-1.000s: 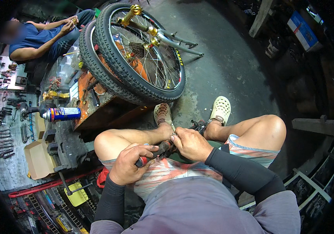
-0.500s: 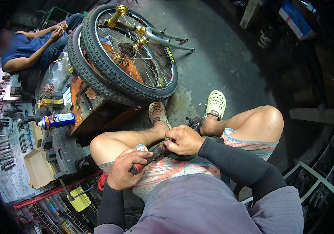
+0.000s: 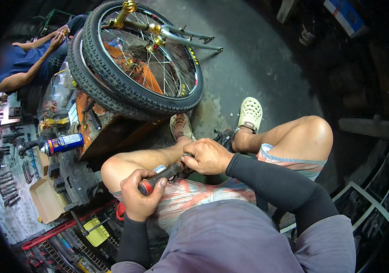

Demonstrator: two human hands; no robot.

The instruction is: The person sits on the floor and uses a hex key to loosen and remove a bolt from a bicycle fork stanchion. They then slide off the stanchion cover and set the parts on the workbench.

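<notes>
Left hand [image 3: 140,193]: grip closed around red-and-black handle [image 3: 170,172], above striped shorts [image 3: 203,193]. Right hand [image 3: 209,157]: grip pinching beside the handle's far end — exact item hidden. Work appears unfinished — remaining extent cannot be determined.

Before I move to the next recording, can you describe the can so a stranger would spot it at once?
Start at the two overlapping bicycle wheels, then go to the orange-brown stand at their lower left. By its left edge in the picture is the can, a cylinder. Its bright blue body with white patches sets it apart from the dark wrenches farther left.
</notes>
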